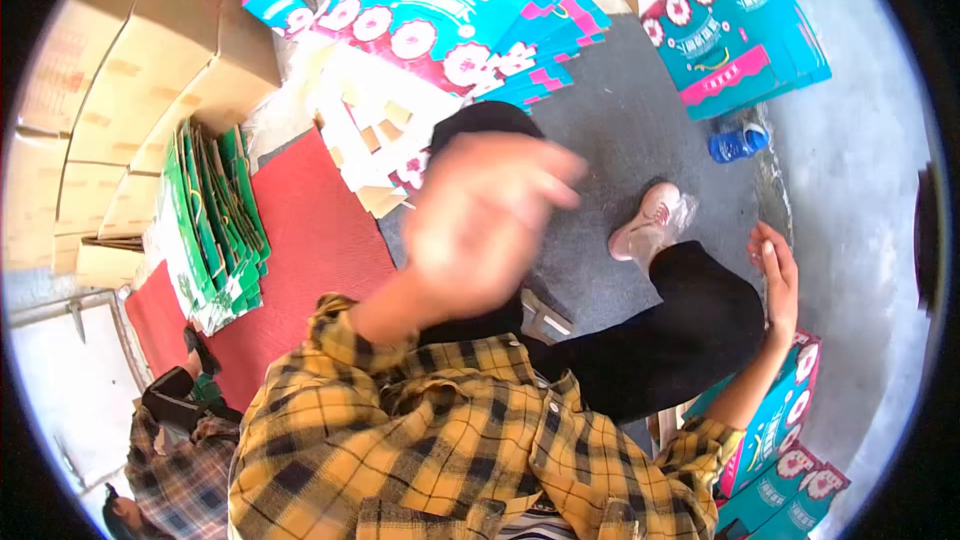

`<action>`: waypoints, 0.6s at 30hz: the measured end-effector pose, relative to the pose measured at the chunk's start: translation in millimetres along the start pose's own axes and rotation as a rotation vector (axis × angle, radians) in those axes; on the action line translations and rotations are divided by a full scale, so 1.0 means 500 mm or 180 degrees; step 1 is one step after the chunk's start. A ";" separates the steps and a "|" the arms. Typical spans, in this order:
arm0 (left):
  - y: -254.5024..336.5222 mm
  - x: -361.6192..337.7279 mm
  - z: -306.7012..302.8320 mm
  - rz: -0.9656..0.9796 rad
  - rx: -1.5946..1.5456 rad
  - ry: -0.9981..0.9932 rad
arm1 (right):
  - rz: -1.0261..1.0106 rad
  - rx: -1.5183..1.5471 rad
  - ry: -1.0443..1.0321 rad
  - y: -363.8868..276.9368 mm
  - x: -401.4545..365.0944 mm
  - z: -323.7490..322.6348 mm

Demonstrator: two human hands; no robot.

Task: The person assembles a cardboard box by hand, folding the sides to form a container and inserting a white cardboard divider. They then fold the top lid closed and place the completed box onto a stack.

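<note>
My left hand [480,215] is raised in front of my body, smeared by motion, so its fingers and anything in them cannot be made out. Behind it in the view lies a pile of teal and pink printed cartons with handles [430,20]. My right hand [778,280] is held out beside my bent knee, fingers stretched and nothing visible in them. Nearest to that hand, below it, stand more teal printed cartons [775,425]. My black-trousered legs are spread apart, with one pink shoe [650,220] on the grey floor.
Brown cardboard boxes [130,60] are stacked at the left. Green flat cartons [210,220] lean beside a red mat [310,230]. More teal cartons [735,25] and a blue item [738,143] are near the right wall. Another person [185,460] sits at lower left.
</note>
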State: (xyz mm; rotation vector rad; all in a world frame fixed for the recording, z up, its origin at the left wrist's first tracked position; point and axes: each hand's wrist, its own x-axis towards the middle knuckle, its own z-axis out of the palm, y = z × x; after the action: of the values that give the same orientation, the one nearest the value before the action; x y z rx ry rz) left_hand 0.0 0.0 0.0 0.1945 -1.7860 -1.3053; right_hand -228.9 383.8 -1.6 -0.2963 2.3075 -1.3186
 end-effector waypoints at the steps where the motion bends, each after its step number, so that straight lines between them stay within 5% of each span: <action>1: -0.005 0.000 0.005 0.0045 -0.0002 0.0055 | -0.0264 -0.0299 -0.0115 -0.019 -0.007 -0.005; 3: -0.090 -0.020 -0.144 -0.1236 0.0227 0.0781 | -0.0420 -0.0571 -0.0342 -0.104 -0.085 0.046; 7: -0.353 -0.124 -0.247 -0.2879 0.0171 0.0679 | -0.0935 -0.1785 -0.0535 -0.210 -0.105 0.077; 9: -0.431 -0.134 -0.233 -0.3179 -0.0157 0.0817 | -0.1871 0.0535 0.0178 -0.197 -0.081 0.055; 10: -0.469 -0.137 -0.220 -0.3309 -0.0339 0.1084 | -0.1870 0.0527 0.0131 -0.200 -0.066 0.067; 14: -0.562 -0.109 -0.179 -0.3678 -0.0355 0.1559 | -0.1301 -0.2837 -0.0293 -0.166 -0.017 0.140; 18: -0.624 -0.120 -0.158 -0.3760 -0.0076 0.1485 | -0.0847 -0.3133 -0.0817 -0.111 -0.014 0.167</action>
State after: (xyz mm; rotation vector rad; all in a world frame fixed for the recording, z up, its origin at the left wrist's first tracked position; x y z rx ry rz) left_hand -17.9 -154.7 -288.2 1.5736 -1.1971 -1.8206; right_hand -184.1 294.7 11.7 -1.0317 2.5536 -0.1032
